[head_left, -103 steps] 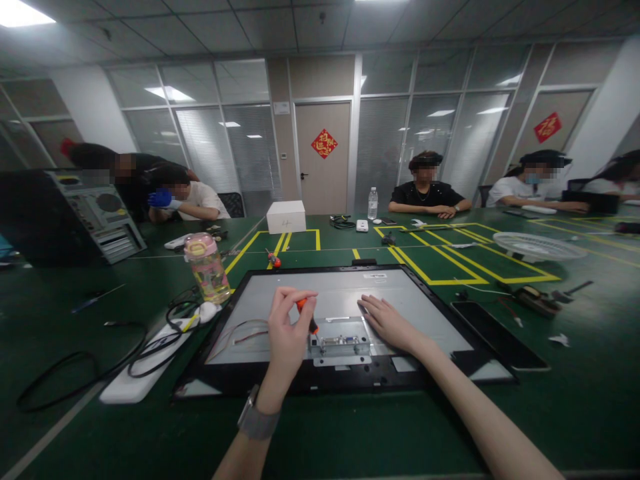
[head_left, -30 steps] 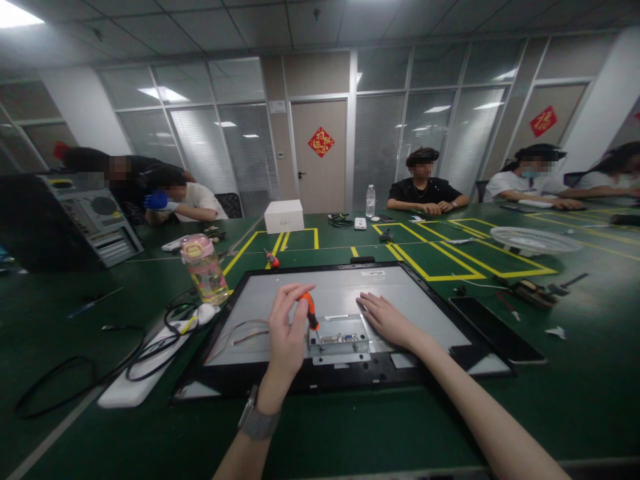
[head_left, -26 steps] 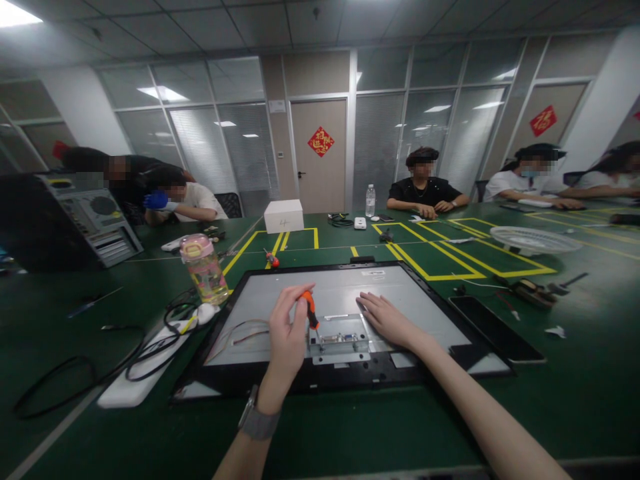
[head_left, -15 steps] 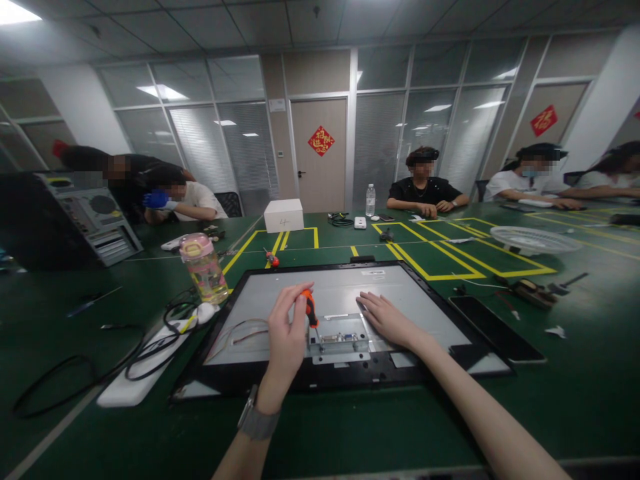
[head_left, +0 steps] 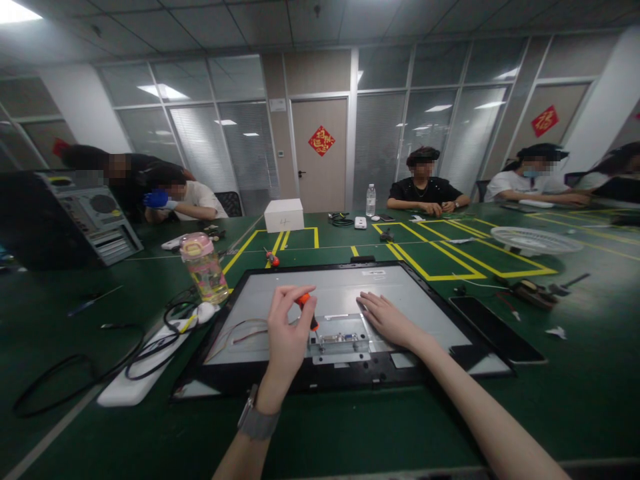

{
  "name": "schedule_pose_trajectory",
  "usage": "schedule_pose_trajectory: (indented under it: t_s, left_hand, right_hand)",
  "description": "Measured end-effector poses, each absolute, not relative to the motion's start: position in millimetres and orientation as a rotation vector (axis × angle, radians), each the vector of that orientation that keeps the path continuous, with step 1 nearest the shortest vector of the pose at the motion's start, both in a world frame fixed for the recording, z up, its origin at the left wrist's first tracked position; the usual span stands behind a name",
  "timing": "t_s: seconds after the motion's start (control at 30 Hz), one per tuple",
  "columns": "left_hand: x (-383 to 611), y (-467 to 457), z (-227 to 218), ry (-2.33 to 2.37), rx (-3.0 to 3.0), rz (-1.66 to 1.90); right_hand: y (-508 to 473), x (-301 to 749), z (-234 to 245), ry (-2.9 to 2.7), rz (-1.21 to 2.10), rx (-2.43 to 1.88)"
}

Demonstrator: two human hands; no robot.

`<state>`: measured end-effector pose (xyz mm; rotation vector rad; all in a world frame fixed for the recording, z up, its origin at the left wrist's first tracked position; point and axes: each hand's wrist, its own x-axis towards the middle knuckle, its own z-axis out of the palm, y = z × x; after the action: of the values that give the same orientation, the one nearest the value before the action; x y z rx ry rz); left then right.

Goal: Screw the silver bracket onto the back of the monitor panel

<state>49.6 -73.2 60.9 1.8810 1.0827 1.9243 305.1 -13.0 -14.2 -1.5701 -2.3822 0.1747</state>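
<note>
Black monitor frame [head_left: 350, 380] lies flat on the green table [head_left: 350, 433], right in front of me. My left hand [head_left: 285, 337] pinches the little orange screwdriver [head_left: 306, 308], thumb & fingers closed round its handle. Its tip points down at the left end of the silver port plate [head_left: 345, 343], close to the frame's near edge. My right hand [head_left: 387, 320] lies flat & open on the grey back panel [head_left: 400, 287], just right of the plate, holding nothing. Farther left: pink-lid bottle [head_left: 204, 267]. Way back: white box [head_left: 285, 215].
</note>
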Motion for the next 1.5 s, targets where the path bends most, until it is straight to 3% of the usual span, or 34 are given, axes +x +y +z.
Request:
schedule_pose_trajectory:
  t_s: [0.9,1.5]
  left_hand:
    - [49.0,-71.1,58.6,1.095,1.681,1.874]
    - [49.7,-71.5,61.0,1.107,1.866,1.961]
  right_hand:
    - [-11.6,306.1,-16.6,-2.372,0.170,-1.556]
    - [-13.0,304.7,-15.2,-2.369,0.176,-1.562]
